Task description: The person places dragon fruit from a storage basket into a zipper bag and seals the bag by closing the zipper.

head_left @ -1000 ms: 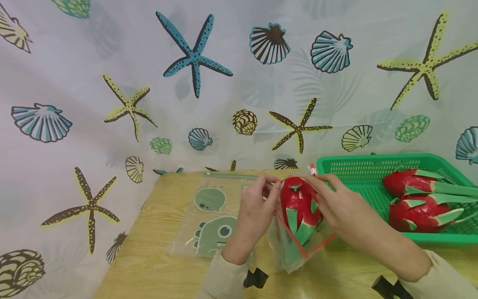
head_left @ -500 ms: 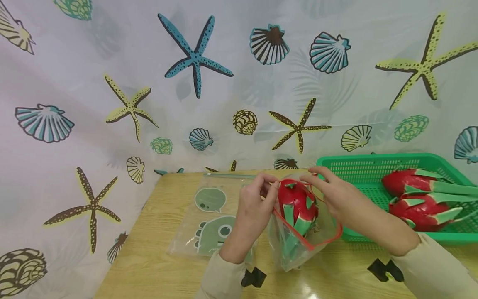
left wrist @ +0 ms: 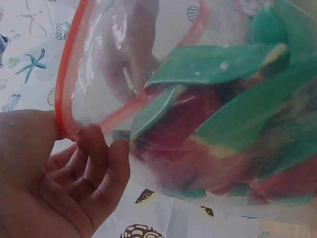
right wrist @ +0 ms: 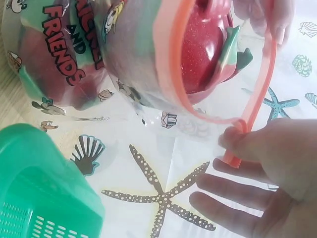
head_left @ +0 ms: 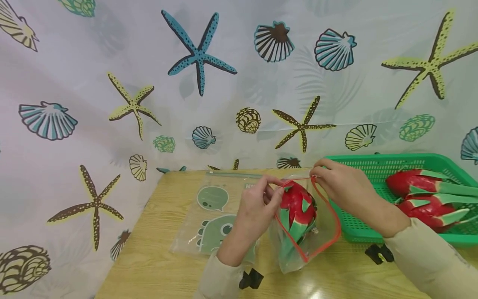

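A clear zip bag (head_left: 293,265) with a red zip edge stands on the table, its mouth spread wide. Inside it is a red dragon fruit (head_left: 297,203) with green scales, also visible through the plastic in the left wrist view. My left hand (head_left: 257,209) pinches the left end of the zip edge between thumb and index finger, the other fingers loosely bent. At the opposite end, my right hand (head_left: 345,189) pinches the red edge by thumb and index finger. In the right wrist view, cartoon print and lettering mark the bag (right wrist: 62,44).
A green plastic basket (head_left: 358,240) stands to the right, holding two more dragon fruits (head_left: 422,182). Left of the bag, a flat clear pouch (head_left: 194,232) with a green dinosaur print lies on the wooden table (head_left: 149,249). A patterned curtain (head_left: 239,83) hangs behind.
My right hand has shifted from beside the fruit to the far right end of the zip edge and taken hold. The bag's mouth has widened; my left hand keeps its pinch.
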### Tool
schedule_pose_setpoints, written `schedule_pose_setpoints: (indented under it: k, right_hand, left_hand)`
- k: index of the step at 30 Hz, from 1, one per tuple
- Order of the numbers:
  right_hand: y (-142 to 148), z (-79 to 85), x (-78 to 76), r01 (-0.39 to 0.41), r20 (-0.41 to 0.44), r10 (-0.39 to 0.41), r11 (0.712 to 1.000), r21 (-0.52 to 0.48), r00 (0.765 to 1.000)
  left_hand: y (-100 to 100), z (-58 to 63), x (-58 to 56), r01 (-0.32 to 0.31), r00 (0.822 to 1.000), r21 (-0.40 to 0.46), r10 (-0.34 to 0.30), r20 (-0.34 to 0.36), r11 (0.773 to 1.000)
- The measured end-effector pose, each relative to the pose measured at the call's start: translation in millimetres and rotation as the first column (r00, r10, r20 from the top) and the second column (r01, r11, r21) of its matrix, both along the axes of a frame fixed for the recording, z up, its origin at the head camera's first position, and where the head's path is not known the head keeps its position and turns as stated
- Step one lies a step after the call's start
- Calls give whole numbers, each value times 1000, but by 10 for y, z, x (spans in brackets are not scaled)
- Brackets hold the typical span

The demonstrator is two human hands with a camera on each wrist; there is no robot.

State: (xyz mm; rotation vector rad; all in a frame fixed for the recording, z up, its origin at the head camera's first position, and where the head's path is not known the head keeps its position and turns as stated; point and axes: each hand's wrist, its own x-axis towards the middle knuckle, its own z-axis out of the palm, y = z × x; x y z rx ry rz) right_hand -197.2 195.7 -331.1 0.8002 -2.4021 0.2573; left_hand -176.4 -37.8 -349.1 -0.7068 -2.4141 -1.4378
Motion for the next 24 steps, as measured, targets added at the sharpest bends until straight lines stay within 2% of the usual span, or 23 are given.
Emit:
schedule_pose_setpoints:
  k: [2, 4, 6, 8, 9, 11, 15, 18, 20, 22, 24]
  right_hand:
    - [2, 4, -10, 9, 0, -9, 1000, 0, 1000]
    - [3, 3, -18, 14, 0, -14, 1000, -1, 1000]
    - [9, -4, -24, 16, -4, -16, 1000, -7, 1000]
    - [17, -13, -29, 23, -8, -23, 1000, -17, 1000]
    - [22, -17, -31, 26, -10, -26, 999, -22, 1000]
    - [30, -22, -36, 32, -16, -32, 999, -36, 999]
    - [36, -25, -48, 36, -25, -37, 998, -53, 999]
    - [33, -30, -51, 29, -30, -31, 998, -55, 999]
    - [34, -37, -49, 22, -34, -24, 998, -54, 999]
    - [43, -46, -45, 17, -32, -19, 998, -55, 999]
    - [66, -56, -42, 18, -31, -19, 998, -54, 999]
  left_hand:
    - [-1, 7, 40, 17, 1000, -35, -17, 12, 999]
    - [7, 9, 101, 25, 1000, -99, -26, -14, 995]
    - [21, 3, 197, 12, 996, -197, -29, -80, 980]
    - [47, -10, 314, -33, 983, -302, -25, -184, 953]
    - [61, -14, 387, -64, 971, -357, -25, -239, 932]
    - [95, -26, 529, -131, 935, -438, -36, -352, 889]
    - [198, -44, 779, -202, 852, -547, -130, -507, 812]
    - [286, -64, 898, -202, 820, -615, -211, -532, 762]
    - [325, -89, 941, -235, 807, -639, -219, -548, 733]
    - [336, -115, 956, -254, 806, -648, -213, -553, 718]
    - [319, -138, 949, -305, 779, -622, -187, -598, 721]
